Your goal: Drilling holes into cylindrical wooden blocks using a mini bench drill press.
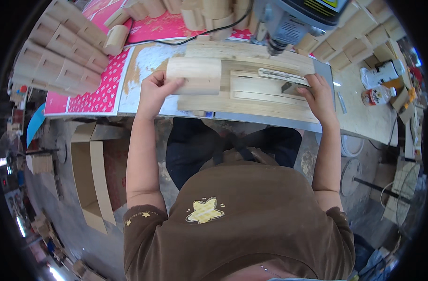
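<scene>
My left hand (158, 89) pinches a pale, smooth wooden block (195, 76) with a rounded face, thumb on the near side. The block is held over the left part of a wooden jig (265, 105) made of stacked boards. At the jig's right end, my right hand (320, 93) is closed around the end of a metal clamp (283, 76), which has a long light bar and a dark plate. The fingers partly hide its end. Above and behind the jig hangs the chuck of a drill press (275, 47), apart from the block.
Stacked wooden blocks (59, 61) stand at the left, with more at the back and right. A black cable (190, 41) crosses behind the jig. On the right lie a plastic bottle (378, 95) and a small blue-grey strip (341, 102). An open cardboard box (97, 173) stands on the floor.
</scene>
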Motion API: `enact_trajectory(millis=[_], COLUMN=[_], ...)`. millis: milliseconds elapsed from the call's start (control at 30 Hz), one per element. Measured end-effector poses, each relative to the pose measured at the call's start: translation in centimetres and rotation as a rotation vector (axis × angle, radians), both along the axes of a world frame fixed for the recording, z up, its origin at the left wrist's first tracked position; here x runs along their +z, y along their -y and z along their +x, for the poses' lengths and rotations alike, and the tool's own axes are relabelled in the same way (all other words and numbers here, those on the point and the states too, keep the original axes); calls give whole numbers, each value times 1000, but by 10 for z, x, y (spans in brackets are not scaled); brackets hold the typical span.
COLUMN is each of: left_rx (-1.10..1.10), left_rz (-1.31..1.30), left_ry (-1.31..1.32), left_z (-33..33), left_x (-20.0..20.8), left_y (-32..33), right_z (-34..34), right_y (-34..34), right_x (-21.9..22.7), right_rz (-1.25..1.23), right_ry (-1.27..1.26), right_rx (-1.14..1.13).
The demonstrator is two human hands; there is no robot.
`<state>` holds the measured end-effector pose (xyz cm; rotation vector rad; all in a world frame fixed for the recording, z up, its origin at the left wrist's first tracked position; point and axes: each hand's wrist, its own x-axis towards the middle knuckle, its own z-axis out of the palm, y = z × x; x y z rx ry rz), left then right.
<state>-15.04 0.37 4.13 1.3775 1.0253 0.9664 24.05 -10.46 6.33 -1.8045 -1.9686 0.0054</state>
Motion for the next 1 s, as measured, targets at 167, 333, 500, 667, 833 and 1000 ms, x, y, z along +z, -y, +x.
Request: enact_trajectory(millis=[167, 333, 500, 667, 833, 1000], left_rx=[253, 342, 540, 766, 959, 1043], left_rz=[-307, -214, 109, 291, 233, 253], left_ry=[392, 340, -446, -1146, -1192, -1088], left_z=[-9, -41, -84, -149, -212, -249], left_x=[20, 23, 48, 53, 45, 40], left_y=[10, 12, 8, -9, -31, -43], right_z=[-21, -25, -19, -22, -26, -25], right_y=[7, 13, 23, 22, 21, 21], right_x=[1, -2, -6, -4, -1, -2], right_rz=[31, 75, 114, 30, 22, 18], right_ry=[-14, -5, 48, 26, -4, -14], right_rx=[39, 86, 81, 33, 17, 4])
